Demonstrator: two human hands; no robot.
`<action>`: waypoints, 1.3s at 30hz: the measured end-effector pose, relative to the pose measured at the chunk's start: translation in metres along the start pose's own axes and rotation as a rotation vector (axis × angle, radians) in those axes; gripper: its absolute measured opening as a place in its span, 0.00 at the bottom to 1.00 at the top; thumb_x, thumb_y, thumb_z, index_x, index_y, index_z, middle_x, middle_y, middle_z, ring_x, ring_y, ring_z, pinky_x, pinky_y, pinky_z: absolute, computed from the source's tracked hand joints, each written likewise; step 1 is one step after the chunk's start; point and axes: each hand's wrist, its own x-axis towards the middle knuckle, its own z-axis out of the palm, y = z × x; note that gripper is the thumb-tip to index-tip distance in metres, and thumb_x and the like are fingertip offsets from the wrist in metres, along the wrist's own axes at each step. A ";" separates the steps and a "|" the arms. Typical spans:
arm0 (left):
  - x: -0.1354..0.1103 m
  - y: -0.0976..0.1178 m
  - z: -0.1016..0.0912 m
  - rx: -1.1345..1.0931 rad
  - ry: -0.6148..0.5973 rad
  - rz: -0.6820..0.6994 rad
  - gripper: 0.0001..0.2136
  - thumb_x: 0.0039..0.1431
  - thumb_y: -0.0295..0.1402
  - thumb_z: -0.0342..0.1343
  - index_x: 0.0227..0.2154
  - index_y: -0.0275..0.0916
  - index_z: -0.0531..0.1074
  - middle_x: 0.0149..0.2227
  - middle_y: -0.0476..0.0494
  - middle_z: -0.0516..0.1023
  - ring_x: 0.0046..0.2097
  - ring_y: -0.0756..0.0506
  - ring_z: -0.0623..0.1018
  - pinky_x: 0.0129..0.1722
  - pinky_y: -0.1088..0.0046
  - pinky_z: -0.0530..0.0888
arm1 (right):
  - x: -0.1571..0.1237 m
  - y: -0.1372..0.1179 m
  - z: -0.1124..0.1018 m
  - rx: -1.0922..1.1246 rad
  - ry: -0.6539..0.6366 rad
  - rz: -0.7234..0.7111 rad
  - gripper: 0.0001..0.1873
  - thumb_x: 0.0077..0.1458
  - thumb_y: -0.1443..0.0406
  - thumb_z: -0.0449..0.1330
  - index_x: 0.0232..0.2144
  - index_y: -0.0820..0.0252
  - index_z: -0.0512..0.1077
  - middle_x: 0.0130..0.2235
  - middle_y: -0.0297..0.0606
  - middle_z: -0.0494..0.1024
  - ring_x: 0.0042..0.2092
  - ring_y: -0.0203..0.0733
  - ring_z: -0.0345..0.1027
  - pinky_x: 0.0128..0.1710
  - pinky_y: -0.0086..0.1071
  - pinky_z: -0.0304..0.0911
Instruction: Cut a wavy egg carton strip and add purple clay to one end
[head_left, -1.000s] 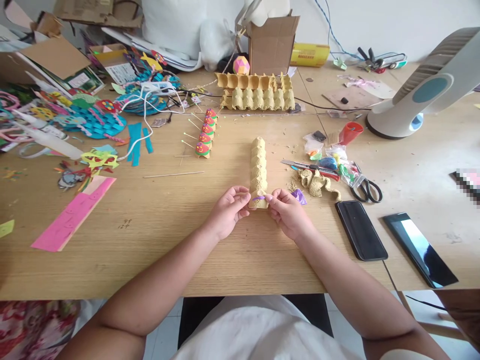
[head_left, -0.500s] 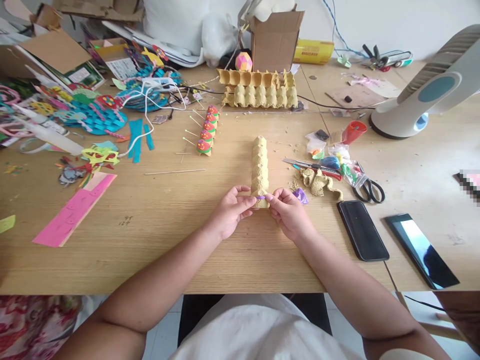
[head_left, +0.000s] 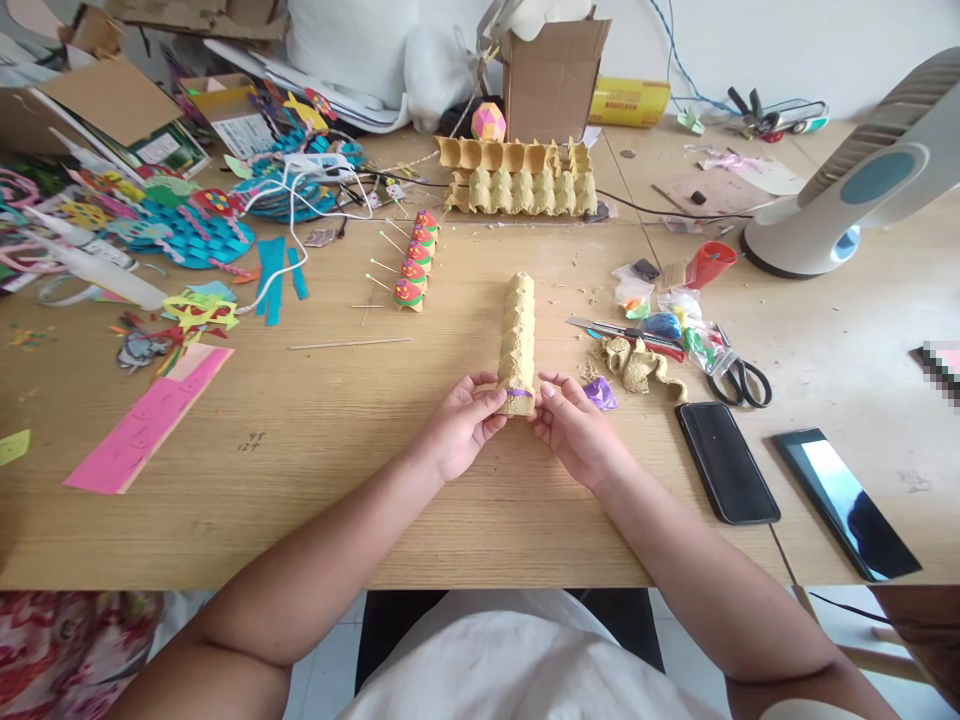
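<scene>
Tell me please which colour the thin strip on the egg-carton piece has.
The thin strip is purple; it shows best in the head view.

A wooden table [head_left: 187, 535] bears an egg-carton strip [head_left: 520, 330], a black phone [head_left: 727, 463], scissors [head_left: 741, 382] and pink paper [head_left: 154, 420]

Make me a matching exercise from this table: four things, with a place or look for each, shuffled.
1. scissors
2. egg-carton strip
3. yellow roll
4. pink paper strip

A. at the back, beside the cardboard box
B. left of the left hand
C. black handles
D. purple band across its near end

Pairs: 1-C, 2-D, 3-A, 4-B
</scene>
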 end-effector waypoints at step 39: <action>-0.005 -0.002 0.008 0.134 0.034 0.004 0.29 0.40 0.36 0.79 0.36 0.41 0.63 0.32 0.53 0.81 0.29 0.53 0.80 0.27 0.81 0.73 | 0.000 0.003 0.001 0.022 -0.093 0.035 0.28 0.43 0.62 0.79 0.43 0.51 0.71 0.38 0.29 0.83 0.35 0.33 0.72 0.35 0.27 0.64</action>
